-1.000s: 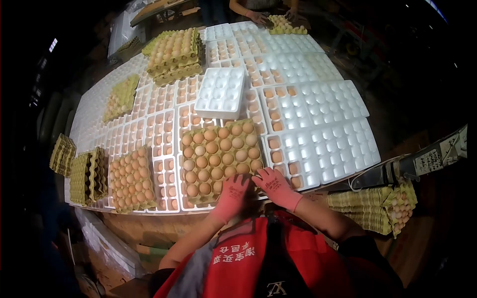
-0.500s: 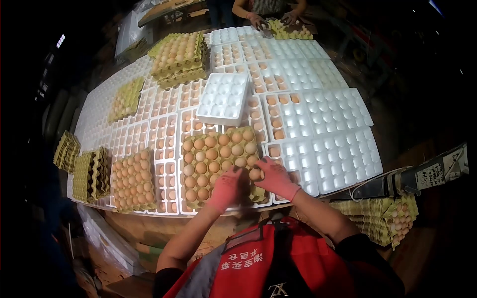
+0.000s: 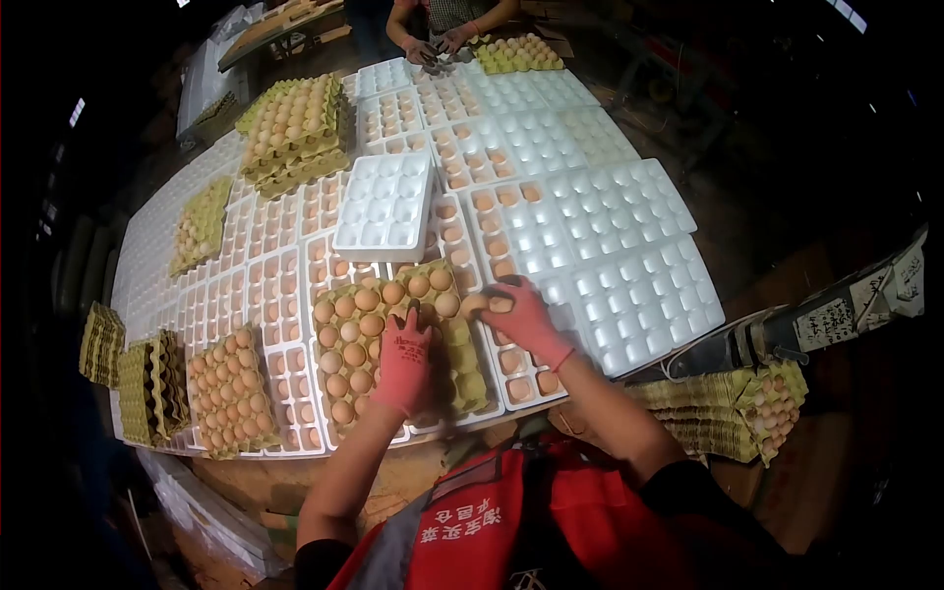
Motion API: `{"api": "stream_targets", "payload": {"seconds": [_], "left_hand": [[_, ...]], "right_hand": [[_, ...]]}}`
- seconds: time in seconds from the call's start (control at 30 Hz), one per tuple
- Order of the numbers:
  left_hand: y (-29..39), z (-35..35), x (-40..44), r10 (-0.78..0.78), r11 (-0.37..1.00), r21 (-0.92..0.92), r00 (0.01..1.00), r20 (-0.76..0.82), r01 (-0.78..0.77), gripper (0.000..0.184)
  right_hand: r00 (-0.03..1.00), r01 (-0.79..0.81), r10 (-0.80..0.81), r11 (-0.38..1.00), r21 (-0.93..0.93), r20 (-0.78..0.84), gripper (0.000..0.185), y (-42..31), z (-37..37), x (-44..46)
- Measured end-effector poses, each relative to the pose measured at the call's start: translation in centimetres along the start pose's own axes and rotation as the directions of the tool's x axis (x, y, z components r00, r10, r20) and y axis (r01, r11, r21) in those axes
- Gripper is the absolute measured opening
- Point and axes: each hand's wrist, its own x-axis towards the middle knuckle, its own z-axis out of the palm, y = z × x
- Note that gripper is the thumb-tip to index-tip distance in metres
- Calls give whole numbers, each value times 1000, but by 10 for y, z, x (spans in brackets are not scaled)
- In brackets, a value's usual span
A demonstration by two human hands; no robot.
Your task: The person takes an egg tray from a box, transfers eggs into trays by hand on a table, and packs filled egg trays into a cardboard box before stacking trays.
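A yellow pulp tray of brown eggs lies across white foam trays at the table's front; the cups on its right side are bare. My left hand, in a pink glove, is over the middle of this tray, fingers curled down; what they hold, if anything, is hidden. My right hand, also gloved in pink, is just right of the tray with its fingers closed round an egg. Beneath and beside it, a white foam tray holds eggs in its left cells.
A stack of white foam trays stands mid-table. Stacked egg trays are behind it, another full tray at left. Empty foam trays cover the right. Across the table a person's gloved hands work near a tray. Stacked pulp trays stand lower right.
More cups on the tray's right side are bare. My right hand has moved up and holds an egg; my left hand has moved further over the tray. The view has shifted.
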Motion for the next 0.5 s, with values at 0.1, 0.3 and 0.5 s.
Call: {"api": "stream_targets", "payload": {"seconds": [0.1, 0.3, 0.5], "left_hand": [[-10, 32, 16, 55, 990, 130, 998, 30, -58, 53], [-10, 40, 14, -232, 146, -952, 945, 232, 269, 51], [124, 58, 64, 54, 883, -459, 992, -111, -99, 47]], "right_hand": [[989, 48, -99, 916, -399, -107, 54, 51, -26, 17], [1000, -2, -2, 896, -444, -7, 54, 93, -55, 15], [947, 285, -320, 820, -496, 16, 50, 115, -55, -10]]}}
